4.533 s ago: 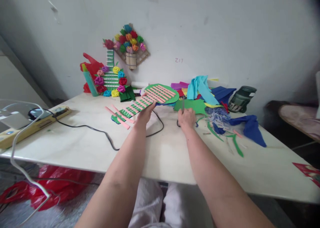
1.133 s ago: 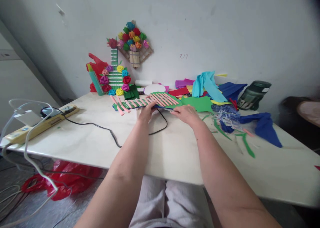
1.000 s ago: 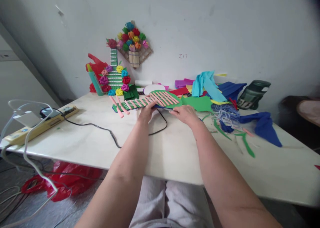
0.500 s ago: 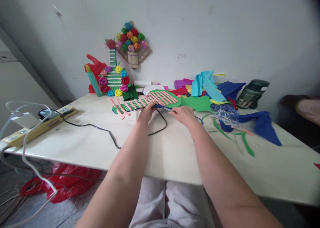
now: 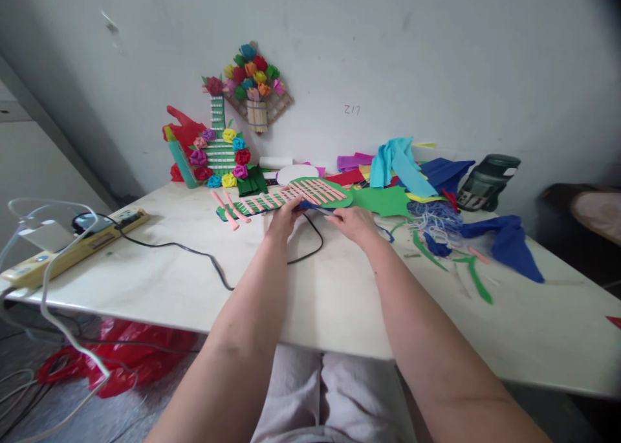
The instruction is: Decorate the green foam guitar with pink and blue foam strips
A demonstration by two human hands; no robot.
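Note:
A green guitar-shaped paper craft (image 5: 317, 191) with rows of pink strips across it is held above the table. My left hand (image 5: 288, 215) grips its near edge around the middle, thumb on top, other fingers partly hidden below. Along the underside by that hand runs a dark blue edge (image 5: 310, 204). My right hand (image 5: 356, 224) is closed in a pinch just below the wide end. Something thin and pale shows at its fingertips, too small to name. Beside that hand a thin blue strip (image 5: 387, 232) curls on the table.
Behind the craft lies a green sheet (image 5: 383, 200). To the right are tangled yarn (image 5: 436, 219), blue crepe paper (image 5: 509, 239), green scraps and a dark bottle (image 5: 489, 183). A power strip (image 5: 77, 242), black cable (image 5: 194, 248), glue bottle (image 5: 180, 158) and flowered craft (image 5: 222, 149) stand left.
The craft's wide end has dipped slightly and its strips look a little flatter. Both hands stay in almost the same places, with the same grips.

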